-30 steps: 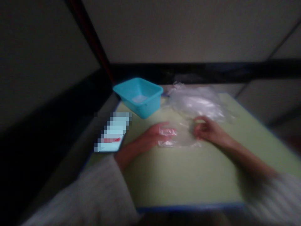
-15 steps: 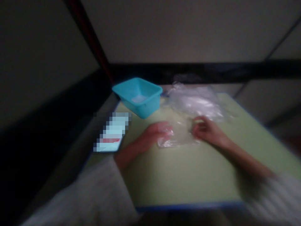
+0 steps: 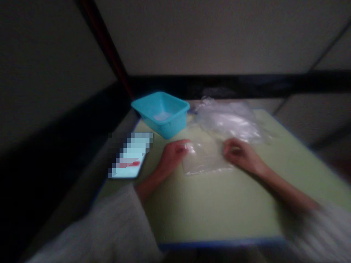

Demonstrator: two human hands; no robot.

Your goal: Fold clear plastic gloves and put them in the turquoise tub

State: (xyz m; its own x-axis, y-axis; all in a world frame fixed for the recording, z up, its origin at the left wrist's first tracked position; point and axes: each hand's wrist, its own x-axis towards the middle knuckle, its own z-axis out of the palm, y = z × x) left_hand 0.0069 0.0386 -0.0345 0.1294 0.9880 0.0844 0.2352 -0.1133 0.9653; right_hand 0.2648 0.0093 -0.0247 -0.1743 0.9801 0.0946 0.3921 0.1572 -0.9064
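A pale green table (image 3: 219, 212) with a blue front edge is seen nearest the camera, and both forearms, in light ribbed sleeves, are stretched over it from the lower corners of the view. A small clear plastic bag (image 3: 204, 159) is laid flat on the table top between the two hands. Its left edge is gripped by the left hand (image 3: 172, 155), whose fingers are curled in and pressed together on the plastic near the upper left corner of the bag. The right edge of the bag is met by the right hand (image 3: 240, 155), which is bent at the knuckles with the fingertips drawn together; whether plastic is actually pinched there or only touched cannot be told, since the picture is blurred and dim. Just left of the left hand, near the left edge of the table, a phone (image 3: 128, 157) is laid face up with its screen lit. Farther back, a turquoise plastic tub (image 3: 161, 113) is set near the far left corner of the table, with something pale lying in its bottom. Beside the tub, to the right and just beyond the small bag, a heap of crumpled clear plastic (image 3: 230, 118) is spread over the far part of the table. Behind all this, a dark band is run along the foot of a plain light wall.
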